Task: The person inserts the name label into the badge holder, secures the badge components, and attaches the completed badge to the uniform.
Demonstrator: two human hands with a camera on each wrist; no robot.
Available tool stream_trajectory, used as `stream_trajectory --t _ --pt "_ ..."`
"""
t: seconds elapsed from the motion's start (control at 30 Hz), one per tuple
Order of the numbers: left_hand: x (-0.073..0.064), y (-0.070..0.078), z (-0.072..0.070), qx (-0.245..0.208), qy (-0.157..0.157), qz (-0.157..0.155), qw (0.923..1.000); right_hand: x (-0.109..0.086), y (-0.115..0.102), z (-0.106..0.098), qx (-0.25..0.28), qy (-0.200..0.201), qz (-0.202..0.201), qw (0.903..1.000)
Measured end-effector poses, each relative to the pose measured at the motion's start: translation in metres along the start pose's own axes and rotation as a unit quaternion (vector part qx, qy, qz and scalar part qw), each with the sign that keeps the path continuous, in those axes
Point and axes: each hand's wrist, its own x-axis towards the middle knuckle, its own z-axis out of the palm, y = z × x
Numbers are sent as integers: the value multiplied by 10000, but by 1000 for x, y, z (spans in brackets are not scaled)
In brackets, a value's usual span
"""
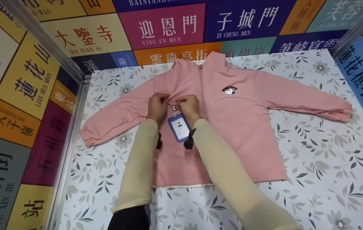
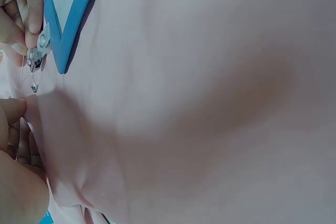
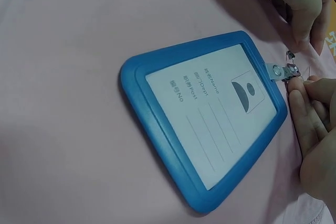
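Note:
A pink zip jacket (image 1: 245,137) lies spread on the table, sleeves out to both sides. On its left front rests a blue-framed ID badge (image 1: 178,128), its card printed with a portrait outline. My right hand (image 1: 188,107) pinches the metal pin clip (image 3: 292,70) at the badge's top, joined to it by a clear strap. The clip's thin needle (image 2: 22,69) stands away from its body, by the hook-shaped catch (image 2: 34,86). Just left of the clip, my left hand (image 1: 157,106) pinches a raised fold of jacket cloth between thumb and fingers.
A small cartoon patch (image 1: 229,90) marks the jacket's right chest. Under the jacket, the table (image 1: 315,153) has a white leaf-print cover. Colourful panels with Chinese lettering (image 1: 165,27) wall in the back and both sides.

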Motion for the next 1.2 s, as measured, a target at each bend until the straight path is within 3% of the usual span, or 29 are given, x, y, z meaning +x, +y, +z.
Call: stream_trajectory --t 0.3,0.63,0.93,1.2 --pt "1 -2 1 -86 -49 -94 9999 -3 -3 0 414 -292 119 9986" --pt "-2 -4 2 -253 -38 168 9995 -1 -4 4 -163 -187 -210 9995" --pt "-4 -4 2 -247 86 325 9991 2 -2 9 140 -82 18 9999" --pt "-2 -2 0 -357 -81 274 9990 1 -5 10 -136 -22 -129 9998"
